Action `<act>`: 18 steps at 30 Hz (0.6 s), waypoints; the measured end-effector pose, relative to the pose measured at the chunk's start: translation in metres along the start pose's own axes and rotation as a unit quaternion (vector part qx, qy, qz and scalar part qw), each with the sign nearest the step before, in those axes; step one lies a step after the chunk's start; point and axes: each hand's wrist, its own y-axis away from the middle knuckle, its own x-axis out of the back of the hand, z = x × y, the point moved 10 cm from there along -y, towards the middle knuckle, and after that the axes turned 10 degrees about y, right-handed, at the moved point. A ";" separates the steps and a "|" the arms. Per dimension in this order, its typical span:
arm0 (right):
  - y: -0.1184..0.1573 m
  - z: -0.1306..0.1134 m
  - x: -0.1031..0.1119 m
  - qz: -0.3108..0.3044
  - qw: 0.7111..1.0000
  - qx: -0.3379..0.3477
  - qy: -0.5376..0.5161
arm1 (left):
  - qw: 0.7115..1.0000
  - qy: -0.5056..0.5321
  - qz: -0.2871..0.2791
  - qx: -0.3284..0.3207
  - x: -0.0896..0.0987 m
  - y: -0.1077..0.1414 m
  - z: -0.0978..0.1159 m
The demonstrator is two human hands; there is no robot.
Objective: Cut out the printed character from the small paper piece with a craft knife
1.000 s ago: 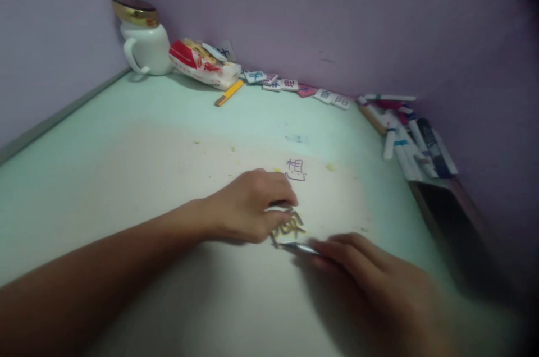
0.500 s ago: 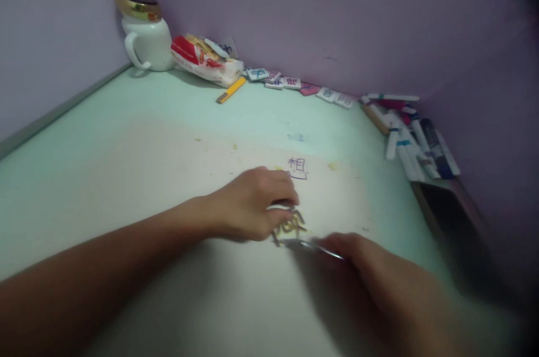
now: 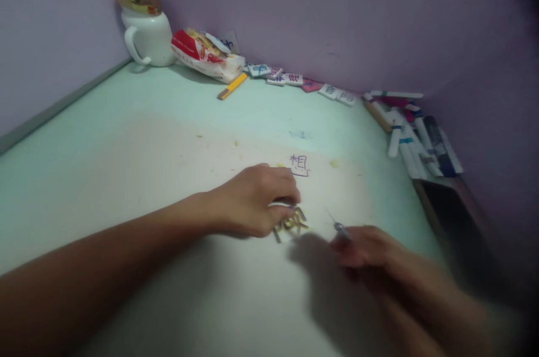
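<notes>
My left hand [image 3: 263, 200] is closed at the middle of the table, its thumb pressing on a small cut character piece [image 3: 291, 224]. That piece has yellow and dark strokes, and the fingers cover its far side. My right hand [image 3: 364, 247] grips a slim metal craft knife [image 3: 342, 229] whose thin tip points up and left, apart from the piece. Just beyond my left fingers, a character in purple ink [image 3: 298, 165] is written on the pale surface. Yellow shavings [image 3: 334, 164] lie scattered around.
A white mug [image 3: 147, 37] with a gold-rimmed lid stands at the back left beside a red and white packet [image 3: 206, 56]. An orange-yellow cutter [image 3: 232, 86] and character tiles [image 3: 293, 79] line the wall. Several markers [image 3: 415, 149] and a dark phone-like slab [image 3: 455, 228] lie right.
My right hand has lifted the craft knife off the piece and drawn it to the right, with its tip now turned upward. My left hand keeps its hold.
</notes>
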 end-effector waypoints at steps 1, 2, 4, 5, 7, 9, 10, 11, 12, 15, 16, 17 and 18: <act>0.001 0.003 0.001 0.003 0.999 -0.015 -0.031 | 1.000 -0.001 0.001 -0.002 0.000 0.000 0.000; 0.002 0.008 0.003 0.011 0.997 -0.033 -0.062 | 1.000 -0.002 0.002 -0.004 0.000 0.000 0.001; 0.003 0.016 0.004 0.017 0.987 -0.053 -0.153 | 1.000 -0.002 0.002 -0.006 0.001 0.000 0.001; 0.004 0.019 0.004 0.019 0.977 -0.055 -0.204 | 1.000 -0.001 0.001 -0.005 0.000 0.000 0.000; 0.003 0.024 0.004 0.025 0.962 -0.051 -0.266 | 1.000 0.001 -0.001 -0.004 -0.001 0.000 0.000; 0.002 0.027 0.002 0.038 0.959 -0.054 -0.274 | 1.000 0.003 -0.001 -0.003 -0.001 0.000 0.000; 0.002 0.028 0.001 0.050 0.962 -0.059 -0.263 | 1.000 0.004 0.001 -0.003 -0.001 0.000 -0.001; 0.002 0.027 -0.001 0.063 0.965 -0.057 -0.248 | 1.000 0.004 0.002 -0.003 -0.001 -0.001 -0.001; 0.002 0.025 -0.003 0.076 0.969 -0.054 -0.230 | 1.000 0.005 0.003 -0.002 -0.001 -0.001 -0.001; 0.006 0.024 -0.014 0.087 0.974 -0.078 -0.196 | 1.000 0.006 0.001 0.003 -0.001 -0.001 -0.001; 0.008 0.028 -0.019 0.085 0.973 -0.103 -0.190 | 1.000 0.006 -0.001 0.006 -0.001 -0.001 -0.002; 0.011 0.032 -0.023 0.081 0.971 -0.129 -0.183 | 1.000 0.006 -0.001 0.010 -0.001 -0.001 -0.002; 0.013 0.036 -0.026 0.078 0.970 -0.149 -0.174 | 1.000 0.006 -0.002 0.013 -0.001 -0.001 -0.002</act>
